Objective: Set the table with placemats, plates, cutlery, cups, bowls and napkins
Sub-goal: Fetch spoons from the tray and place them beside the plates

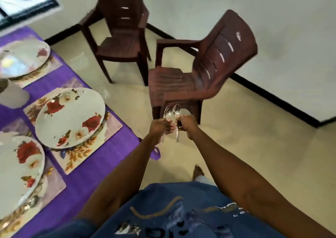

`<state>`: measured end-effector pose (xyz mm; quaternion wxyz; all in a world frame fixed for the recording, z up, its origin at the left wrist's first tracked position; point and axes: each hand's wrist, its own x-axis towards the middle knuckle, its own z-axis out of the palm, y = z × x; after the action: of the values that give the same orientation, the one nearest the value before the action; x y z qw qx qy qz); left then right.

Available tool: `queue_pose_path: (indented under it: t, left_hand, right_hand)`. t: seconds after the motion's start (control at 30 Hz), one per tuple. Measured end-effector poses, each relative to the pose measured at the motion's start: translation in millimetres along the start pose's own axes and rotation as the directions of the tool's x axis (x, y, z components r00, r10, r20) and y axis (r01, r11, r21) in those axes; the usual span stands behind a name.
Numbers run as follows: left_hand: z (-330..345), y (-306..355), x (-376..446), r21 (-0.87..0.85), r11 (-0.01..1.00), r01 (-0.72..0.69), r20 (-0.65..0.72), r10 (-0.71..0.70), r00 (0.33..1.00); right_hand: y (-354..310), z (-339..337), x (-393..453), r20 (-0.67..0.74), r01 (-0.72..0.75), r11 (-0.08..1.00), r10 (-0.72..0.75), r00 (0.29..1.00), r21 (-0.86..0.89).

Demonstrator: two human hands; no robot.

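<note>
Both my hands are held out over the floor to the right of the table. My left hand grips the handle of one steel spoon. My right hand grips a bunch of spoons, bowls pointing up. On the purple tablecloth lie floral placemats, each bearing a white plate with red roses: one in the middle, one nearer me, one further away.
A white cup stands between the far and middle plates. Two brown plastic chairs stand on the tiled floor, one close ahead of my hands and one behind it by the wall. A window is at the top left.
</note>
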<state>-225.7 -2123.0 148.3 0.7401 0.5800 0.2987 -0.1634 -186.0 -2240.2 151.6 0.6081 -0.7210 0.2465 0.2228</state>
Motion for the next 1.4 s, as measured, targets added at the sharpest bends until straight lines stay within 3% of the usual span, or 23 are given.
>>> queue_pose_path:
  t: [0.17, 0.33, 0.57, 0.7, 0.83, 1.03, 1.17, 1.33, 1.4]
  left_hand:
    - [26, 20, 9, -0.109, 0.993, -0.037, -0.261, 0.007, 0.965]
    - [24, 32, 12, -0.238, 0.968, -0.081, -0.411, -0.025, 0.911]
    - [-14, 37, 18, -0.327, 0.930, -0.171, -0.628, -0.079, 0.774]
    - [-42, 43, 30, -0.416, 0.881, -0.226, -0.696, -0.148, 0.702]
    - [-73, 61, 49, -0.454, 0.831, -0.323, -0.776, -0.190, 0.601]
    - [-139, 88, 52, -0.472, 0.801, -0.368, -0.818, -0.243, 0.521]
    - [-179, 91, 45, -0.482, 0.767, -0.424, -0.857, -0.312, 0.409]
    - [-210, 90, 37, -0.536, 0.656, -0.531, -0.844, -0.398, 0.361]
    - [-221, 93, 34, -0.550, 0.623, -0.556, -0.835, -0.432, 0.342]
  right_hand:
    - [-40, -16, 34, 0.198, 0.054, 0.983, -0.019, 0.980, -0.175]
    - [-62, -7, 56, 0.345, 0.100, 0.954, 0.004, 0.939, -0.283]
    - [-78, 52, 69, 0.514, 0.139, 0.926, 0.067, 0.855, -0.352]
    - [-90, 97, 78, 0.574, 0.099, 0.907, 0.173, 0.800, -0.410]
    - [-108, 142, 93, 0.620, 0.227, 0.849, 0.143, 0.771, -0.478]
    - [-144, 227, 92, 0.706, 0.403, 0.749, 0.120, 0.698, -0.526]
    - [-154, 282, 78, 0.766, 0.537, 0.659, 0.094, 0.636, -0.527]
    - [-155, 340, 72, 0.827, 0.661, 0.556, 0.092, 0.554, -0.504]
    - [-152, 366, 68, 0.858, 0.739, 0.465, 0.100, 0.504, -0.488]
